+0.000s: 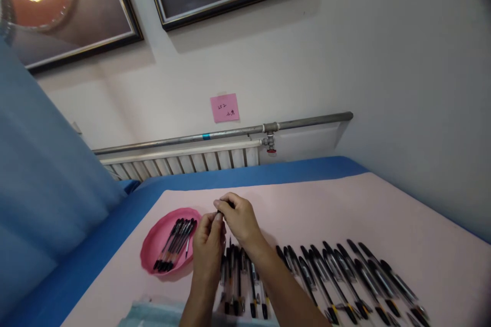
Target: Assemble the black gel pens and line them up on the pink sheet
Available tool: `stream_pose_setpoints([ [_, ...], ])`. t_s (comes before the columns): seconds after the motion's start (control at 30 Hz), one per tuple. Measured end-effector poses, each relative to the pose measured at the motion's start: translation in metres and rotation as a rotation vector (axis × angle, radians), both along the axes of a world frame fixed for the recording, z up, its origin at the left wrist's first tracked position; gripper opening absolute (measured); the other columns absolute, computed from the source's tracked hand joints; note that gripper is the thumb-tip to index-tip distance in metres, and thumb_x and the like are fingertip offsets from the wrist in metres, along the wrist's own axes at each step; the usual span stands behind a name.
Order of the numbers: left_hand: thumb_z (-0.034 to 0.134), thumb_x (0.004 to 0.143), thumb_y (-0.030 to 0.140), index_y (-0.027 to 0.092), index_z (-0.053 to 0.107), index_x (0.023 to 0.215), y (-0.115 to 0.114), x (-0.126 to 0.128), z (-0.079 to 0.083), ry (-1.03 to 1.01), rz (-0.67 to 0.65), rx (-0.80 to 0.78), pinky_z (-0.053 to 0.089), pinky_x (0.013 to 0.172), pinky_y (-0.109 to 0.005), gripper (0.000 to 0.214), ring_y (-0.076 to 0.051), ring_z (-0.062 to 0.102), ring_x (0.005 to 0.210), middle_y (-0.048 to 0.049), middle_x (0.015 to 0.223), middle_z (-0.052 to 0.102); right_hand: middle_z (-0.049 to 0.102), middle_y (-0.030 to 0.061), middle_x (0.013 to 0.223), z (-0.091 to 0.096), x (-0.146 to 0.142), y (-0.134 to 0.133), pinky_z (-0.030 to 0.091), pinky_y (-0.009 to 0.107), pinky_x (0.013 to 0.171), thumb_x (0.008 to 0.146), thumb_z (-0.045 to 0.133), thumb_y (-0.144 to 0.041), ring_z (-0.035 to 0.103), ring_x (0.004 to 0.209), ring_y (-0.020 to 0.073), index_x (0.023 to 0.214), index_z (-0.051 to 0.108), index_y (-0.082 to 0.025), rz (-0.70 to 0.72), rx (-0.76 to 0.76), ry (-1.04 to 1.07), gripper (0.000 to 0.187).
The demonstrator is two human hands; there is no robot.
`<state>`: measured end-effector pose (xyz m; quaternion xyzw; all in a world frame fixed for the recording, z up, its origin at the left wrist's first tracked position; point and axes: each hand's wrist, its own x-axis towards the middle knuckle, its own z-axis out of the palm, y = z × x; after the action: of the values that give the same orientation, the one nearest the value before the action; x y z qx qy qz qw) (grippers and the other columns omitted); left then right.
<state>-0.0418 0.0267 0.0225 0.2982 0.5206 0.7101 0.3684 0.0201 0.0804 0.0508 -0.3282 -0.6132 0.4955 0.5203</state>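
My left hand (207, 239) and my right hand (241, 218) meet above the pink sheet, fingertips pinched together. Between them is a small black pen part (231, 205), mostly covered by the fingers. Left of my hands, a pink scalloped dish (149, 257) holds several assembled black pens (178, 242) lying side by side. Below and between my forearms lie clear pen barrels with black ends (235, 276), partly hidden by the arms. To the right, several more pen pieces with black caps (333, 265) are spread in slanting rows.
The pink sheet (307, 204) covers a blue bed or table top (245, 176) against the wall. A light blue cloth or bag (153, 314) lies at the near edge. A blue curtain (46, 189) hangs at left; a radiator (192, 161) and pipe (314, 120) run behind.
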Motion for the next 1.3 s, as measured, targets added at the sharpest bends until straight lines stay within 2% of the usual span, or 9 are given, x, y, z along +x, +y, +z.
stream_pose_setpoints([
  [0.13, 0.06, 0.071, 0.044, 0.018, 0.048, 0.071, -0.004, 0.0, 0.004, -0.008, -0.104, -0.027, 0.019, 0.037, -0.013, 0.029, -0.001, 0.027, 0.039, 0.0088, 0.053, 0.039, 0.049, -0.0047, 0.054, 0.002, 0.004, 0.002, 0.035, 0.02, 0.048, 0.07, 0.054, -0.028, 0.044, 0.049, 0.0083, 0.062, 0.056, -0.016, 0.074, -0.08, 0.046, 0.014],
  [0.33, 0.062, 0.069, 0.046, 0.019, 0.045, 0.074, -0.007, 0.003, 0.016, -0.097, -0.167, -0.051, 0.012, 0.034, -0.013, 0.032, 0.0, 0.02, 0.035, 0.0097, 0.054, 0.039, 0.056, -0.0026, 0.066, 0.004, 0.007, 0.004, 0.017, 0.018, 0.034, 0.072, 0.052, -0.031, 0.026, 0.035, 0.0018, 0.079, 0.059, -0.015, 0.292, -0.285, 0.162, 0.019],
  [0.5, 0.065, 0.065, 0.046, 0.018, 0.044, 0.07, -0.006, 0.002, 0.016, -0.077, -0.136, -0.052, 0.013, 0.034, -0.013, 0.036, 0.001, 0.022, 0.034, 0.0097, 0.053, 0.038, 0.048, -0.0066, 0.053, -0.003, 0.002, 0.005, 0.024, 0.018, 0.036, 0.065, 0.062, -0.036, 0.033, 0.038, 0.0039, 0.067, 0.054, -0.016, 0.157, -0.239, 0.125, 0.022],
  [0.6, 0.064, 0.066, 0.046, 0.018, 0.045, 0.072, -0.006, 0.002, 0.015, -0.077, -0.143, -0.051, 0.013, 0.034, -0.013, 0.035, 0.0, 0.022, 0.034, 0.0097, 0.053, 0.038, 0.045, -0.0069, 0.049, -0.003, 0.002, 0.005, 0.023, 0.018, 0.037, 0.067, 0.059, -0.033, 0.031, 0.038, 0.0037, 0.063, 0.055, -0.015, 0.183, -0.255, 0.104, 0.018],
  [0.73, 0.063, 0.067, 0.045, 0.018, 0.045, 0.072, -0.005, 0.001, 0.014, -0.084, -0.145, -0.034, 0.013, 0.034, -0.013, 0.033, 0.0, 0.021, 0.035, 0.01, 0.053, 0.038, 0.055, -0.0025, 0.063, -0.002, 0.004, 0.005, 0.017, 0.018, 0.034, 0.072, 0.051, -0.035, 0.027, 0.036, 0.0023, 0.078, 0.061, -0.015, 0.299, -0.31, 0.124, 0.024],
  [0.9, 0.062, 0.068, 0.044, 0.018, 0.045, 0.069, -0.005, 0.001, 0.013, -0.058, -0.126, -0.058, 0.014, 0.035, -0.013, 0.032, 0.0, 0.023, 0.036, 0.0095, 0.052, 0.039, 0.056, -0.0017, 0.063, -0.007, 0.0, 0.006, 0.026, 0.016, 0.038, 0.067, 0.059, -0.035, 0.037, 0.044, 0.0047, 0.067, 0.057, -0.015, 0.104, -0.181, 0.083, 0.02],
  [1.13, 0.062, 0.067, 0.044, 0.018, 0.046, 0.071, -0.004, -0.001, 0.012, -0.053, -0.107, -0.083, 0.013, 0.035, -0.014, 0.031, 0.0, 0.023, 0.035, 0.0096, 0.052, 0.039, 0.062, 0.0026, 0.076, -0.007, 0.0, 0.005, 0.027, 0.018, 0.038, 0.073, 0.051, -0.038, 0.039, 0.044, 0.0052, 0.082, 0.063, -0.015, 0.202, -0.213, 0.078, 0.028],
  [1.23, 0.062, 0.068, 0.045, 0.017, 0.044, 0.066, -0.004, -0.002, 0.011, -0.027, -0.101, -0.084, 0.014, 0.035, -0.014, 0.033, 0.0, 0.024, 0.035, 0.0097, 0.049, 0.036, 0.056, -0.0012, 0.062, -0.007, 0.0, 0.005, 0.034, 0.019, 0.046, 0.067, 0.058, -0.036, 0.044, 0.052, 0.008, 0.066, 0.059, -0.015, 0.06, -0.105, 0.048, 0.021],
  [1.3, 0.062, 0.068, 0.045, 0.017, 0.046, 0.068, -0.004, -0.002, 0.01, -0.011, -0.107, -0.079, 0.015, 0.035, -0.014, 0.032, -0.001, 0.025, 0.035, 0.0095, 0.05, 0.038, 0.052, -0.0029, 0.056, -0.007, 0.0, 0.005, 0.033, 0.019, 0.045, 0.066, 0.058, -0.032, 0.042, 0.049, 0.0077, 0.061, 0.057, -0.016, 0.058, -0.133, 0.054, 0.018],
])
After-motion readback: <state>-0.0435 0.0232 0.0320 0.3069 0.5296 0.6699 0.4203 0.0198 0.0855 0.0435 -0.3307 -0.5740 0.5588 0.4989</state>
